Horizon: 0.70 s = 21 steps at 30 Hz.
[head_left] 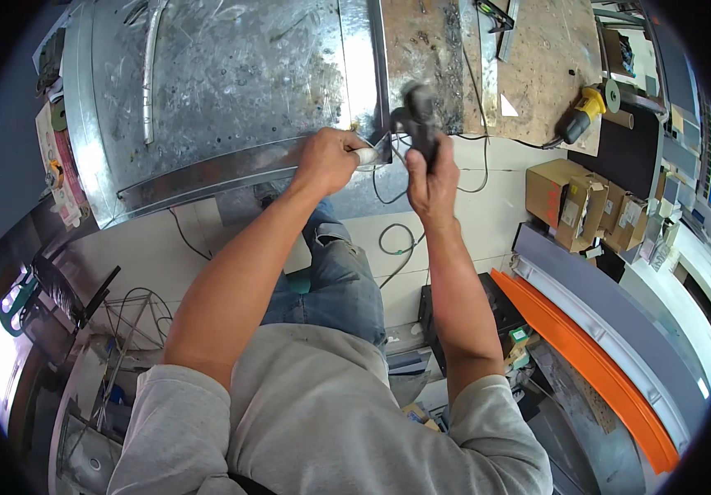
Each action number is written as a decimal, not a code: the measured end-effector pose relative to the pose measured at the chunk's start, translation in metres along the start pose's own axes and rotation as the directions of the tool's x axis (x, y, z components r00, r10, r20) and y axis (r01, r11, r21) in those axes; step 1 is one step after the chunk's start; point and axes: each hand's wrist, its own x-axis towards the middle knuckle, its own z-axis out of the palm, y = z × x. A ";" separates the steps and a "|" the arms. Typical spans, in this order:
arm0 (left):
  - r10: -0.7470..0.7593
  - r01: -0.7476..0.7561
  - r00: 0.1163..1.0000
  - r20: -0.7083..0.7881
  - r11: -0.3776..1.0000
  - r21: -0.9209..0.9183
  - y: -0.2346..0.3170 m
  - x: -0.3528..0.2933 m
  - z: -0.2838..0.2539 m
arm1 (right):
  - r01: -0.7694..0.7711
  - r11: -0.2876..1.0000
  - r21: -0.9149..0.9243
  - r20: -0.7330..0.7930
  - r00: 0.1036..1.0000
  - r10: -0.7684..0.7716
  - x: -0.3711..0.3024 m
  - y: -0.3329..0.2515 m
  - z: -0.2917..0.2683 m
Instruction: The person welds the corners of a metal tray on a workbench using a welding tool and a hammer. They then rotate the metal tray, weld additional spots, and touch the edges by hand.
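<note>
two bare forearms, left hand [328, 159] gripping 1 white handle [368, 154], right hand [431, 180] gripping 1 black tool [420, 120], 1 steel sheet [223, 82]

We find open floor [487, 206] right of our hands; cardboard boxes [574, 202] and an angle grinder [580, 115] crowd farther right.

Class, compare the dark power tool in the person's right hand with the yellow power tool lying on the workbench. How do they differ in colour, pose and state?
The dark power tool is black and blurred; the yellow power tool has a yellow body with a black grip. The dark one is gripped upright in the right hand beside the sheet-metal duct; the yellow one lies unheld on the wooden workbench. Both are handheld and trail dark cords.
</note>
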 end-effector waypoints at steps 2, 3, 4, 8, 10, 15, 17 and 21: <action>-0.025 0.026 0.999 0.044 0.999 -0.032 0.005 0.002 0.003 | 0.011 0.997 -0.072 0.021 1.000 -0.010 -0.002 0.010 -0.001; -0.005 0.007 1.000 0.031 0.999 -0.042 0.001 0.001 0.004 | -0.054 0.998 -0.043 0.026 0.998 0.055 -0.004 0.006 0.000; 0.014 -0.013 1.000 0.018 0.999 -0.051 -0.002 0.001 0.005 | -0.120 0.993 -0.014 0.033 0.992 0.120 -0.004 0.004 0.000; -0.020 0.023 0.999 0.046 0.997 -0.080 0.000 0.007 0.000 | 0.001 1.000 -0.008 -0.018 1.000 -0.002 0.000 0.002 0.002; -0.069 0.070 0.997 0.035 0.997 -0.039 0.003 0.005 -0.001 | 0.007 0.997 -0.072 0.021 1.000 -0.005 -0.001 0.008 0.003; -0.065 0.066 0.996 0.053 0.998 -0.017 0.004 0.001 -0.003 | -0.054 0.998 0.012 -0.041 0.998 0.054 0.000 0.000 -0.003; -0.067 0.068 0.996 0.065 0.998 -0.012 0.007 0.001 -0.001 | 0.004 0.997 -0.078 -0.024 1.000 -0.006 0.000 -0.001 -0.004; -0.015 0.017 0.999 0.035 0.998 -0.068 -0.002 0.007 0.008 | -0.086 0.993 0.082 -0.187 0.977 0.100 -0.011 0.028 -0.015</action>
